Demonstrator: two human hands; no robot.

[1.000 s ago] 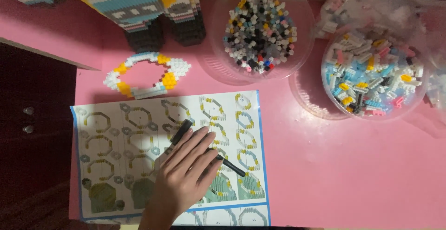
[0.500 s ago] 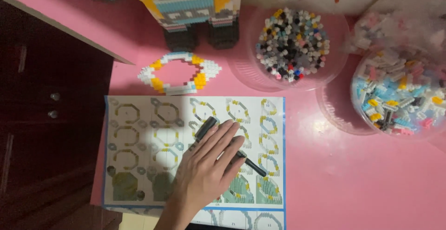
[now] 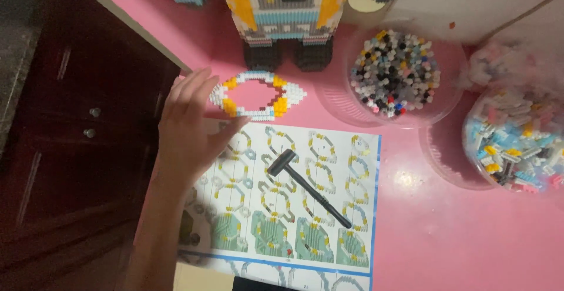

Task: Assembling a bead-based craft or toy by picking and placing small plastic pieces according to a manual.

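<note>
Lifting off the small black plastic hammer (image 3: pixel 308 186), now lying free below-right on the printed instruction sheet (image 3: pixel 329 167), my left hand (image 3: pixel 191 128) spreads open, empty, fingertips beside the white-and-yellow brick ring (image 3: pixel 257 95).

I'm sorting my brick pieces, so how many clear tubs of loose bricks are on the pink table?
2. One round tub sits right of the brick ring; the other tub is at the right edge, partly cut off.

Pink table (image 3: pixel 470 238) with instruction sheet (image 3: pixel 329 209), brick ring (image 3: pixel 257 95), two tubs (image 3: pixel 335 100), brick model (image 3: pixel 282 15).
</note>
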